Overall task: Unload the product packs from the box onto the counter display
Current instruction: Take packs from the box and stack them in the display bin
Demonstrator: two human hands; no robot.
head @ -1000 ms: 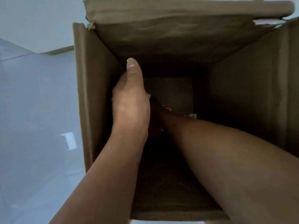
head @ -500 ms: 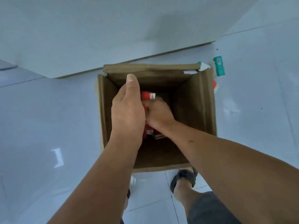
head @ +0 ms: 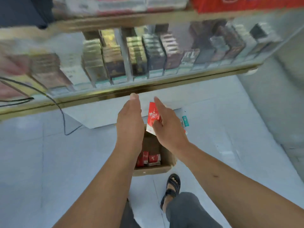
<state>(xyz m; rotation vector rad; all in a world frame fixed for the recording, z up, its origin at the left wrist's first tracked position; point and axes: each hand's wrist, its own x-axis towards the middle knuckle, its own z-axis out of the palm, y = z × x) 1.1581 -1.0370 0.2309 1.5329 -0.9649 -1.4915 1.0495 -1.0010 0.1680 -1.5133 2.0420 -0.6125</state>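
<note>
1. The right hand (head: 167, 127) pinches one red pack (head: 153, 116) high above the box (head: 153, 169), near the counter display (head: 115, 94).
2. The left hand (head: 130, 122) is flat beside it.
3. More red packs (head: 148, 159) lie in the box, so I think plenty is left.

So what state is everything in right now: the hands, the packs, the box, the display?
Left hand: open, fingers straight, beside the held pack; contact unclear.
Right hand: thumb pinching the held pack, raised above the box.
Held pack: red, roughly upright, out of the box, not yet on the display.
Box: on the floor, top open.
Packs in box: several red ones, inside.
Counter display: stocked with rows of packs; blurred.
</note>
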